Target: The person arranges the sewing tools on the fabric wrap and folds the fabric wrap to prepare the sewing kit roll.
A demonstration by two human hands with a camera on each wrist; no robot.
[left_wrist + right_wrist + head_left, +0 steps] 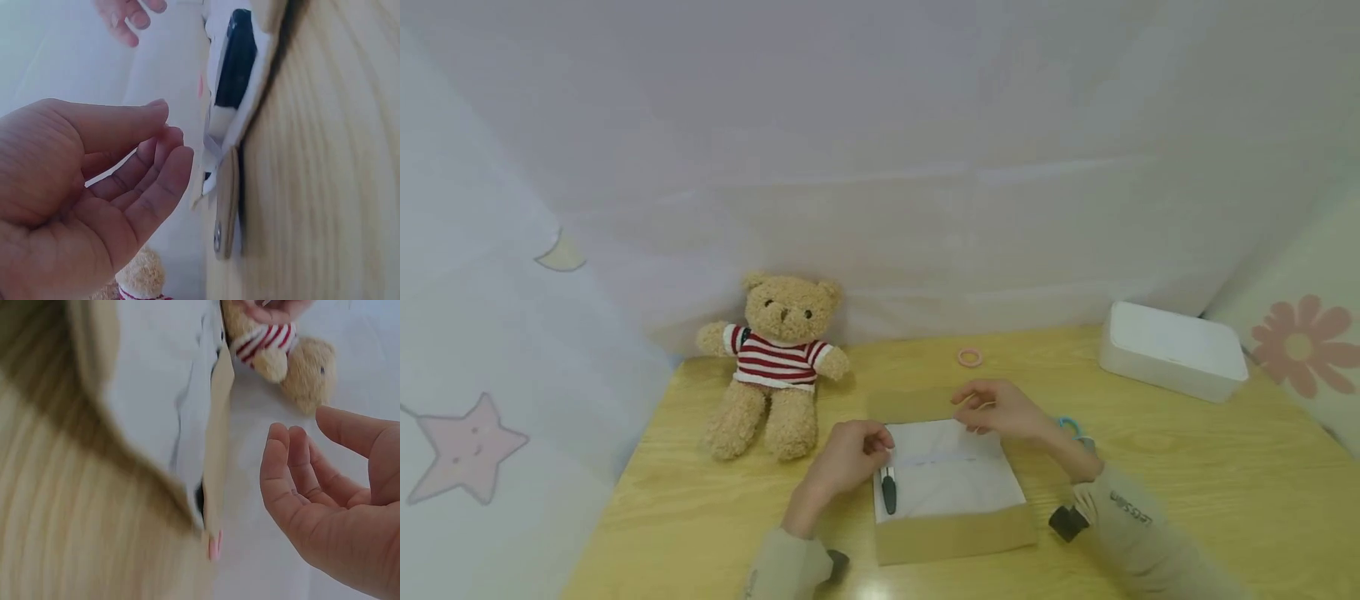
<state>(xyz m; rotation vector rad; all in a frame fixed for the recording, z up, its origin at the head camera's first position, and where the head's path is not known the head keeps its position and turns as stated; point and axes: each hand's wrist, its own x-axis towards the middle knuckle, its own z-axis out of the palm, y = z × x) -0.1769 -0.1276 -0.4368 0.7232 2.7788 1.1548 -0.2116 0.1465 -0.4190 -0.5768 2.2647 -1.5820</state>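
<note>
A tan pouch (955, 537) with a white lining (943, 487) lies spread out on the table, its flap (910, 406) folded back. Along its left side lies a slim tool with a dark handle (889, 495); its exact kind is unclear. My left hand (850, 457) hovers by the pouch's upper left corner, fingers loosely bent, nothing between them. In the left wrist view a metal snap (217, 237) shows on the tan flap. Above the pouch's upper right corner is my right hand (1000, 408), thumb and fingers apart and holding nothing.
A teddy bear (778, 362) in a striped shirt sits at the back left. Behind the pouch lies a pink ring (970, 357). A white box (1176, 350) stands at the back right. A blue curved object (1070, 427) is partly hidden by the right forearm.
</note>
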